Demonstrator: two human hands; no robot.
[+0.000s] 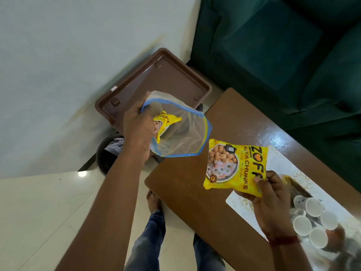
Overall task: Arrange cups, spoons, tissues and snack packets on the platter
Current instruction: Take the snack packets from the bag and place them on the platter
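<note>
Cups [312, 222] already sit on the platter [244, 202]; right hand [273, 198] grasps a soya-chunks packet [234, 165] beside it, left hand [140, 130] grips the pouch [181, 137] with another packet left

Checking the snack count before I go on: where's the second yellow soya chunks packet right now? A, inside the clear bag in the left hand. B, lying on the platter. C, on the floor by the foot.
A: a yellow packet shows through the clear blue-edged bag held by the left hand.

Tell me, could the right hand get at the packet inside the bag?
Probably not yet: the right hand is gripping another yellow packet. The bag gapes open toward it, though, so the packet inside looks unblocked.
</note>
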